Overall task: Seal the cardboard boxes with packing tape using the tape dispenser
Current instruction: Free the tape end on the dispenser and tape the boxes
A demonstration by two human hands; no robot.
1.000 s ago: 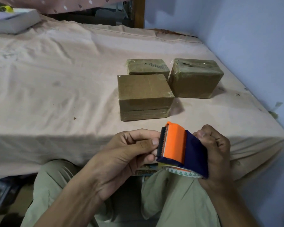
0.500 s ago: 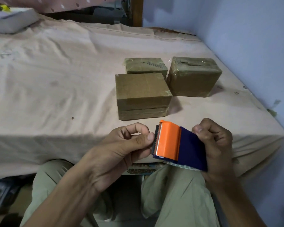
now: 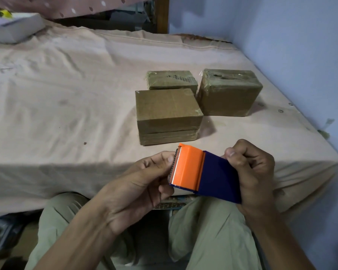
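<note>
The tape dispenser [image 3: 203, 172], orange at its toothed front and dark blue behind, is held over my lap at the bed's near edge. My right hand [image 3: 252, 172] grips its blue rear. My left hand [image 3: 142, 184] pinches at the serrated cutter edge with thumb and fingers; whether tape is between them is unclear. Three brown cardboard boxes sit on the bed beyond: the nearest box [image 3: 167, 115], a flatter box [image 3: 172, 79] behind it, and a taller tape-wrapped box [image 3: 229, 92] to the right.
The bed [image 3: 66, 94] is covered with a wrinkled beige sheet. A white flat box [image 3: 14, 26] lies at the far left corner. A blue wall [image 3: 300, 55] runs along the bed's right side. My legs in khaki trousers [image 3: 209, 234] are below.
Both hands have lifted the dispenser slightly toward the bed. The left thumb and fingers have shifted along the cutter edge. The boxes have not moved.
</note>
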